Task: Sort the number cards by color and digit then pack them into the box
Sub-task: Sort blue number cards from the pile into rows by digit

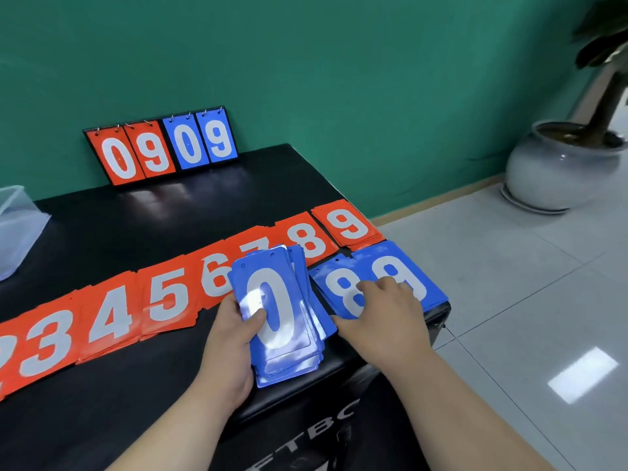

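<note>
My left hand (234,338) grips a thick stack of blue number cards (282,321) with a white 0 on top, thumb across the face, held above the black table (153,212). My right hand (384,307) lies with fingers spread on the blue 8 pile (339,287), beside the blue 9 pile (407,266) at the table's right edge. A row of red card piles (112,317) numbered 2 to 9 runs across the table, ending with red 8 (306,239) and red 9 (346,224). A clear plastic box (17,226) sits at the far left.
A flip scoreboard (163,147) showing red 09 and blue 09 stands against the green wall at the table's back. A potted plant in a white pot (554,164) stands on the tiled floor to the right. The table's right edge lies close beside the blue 9 pile.
</note>
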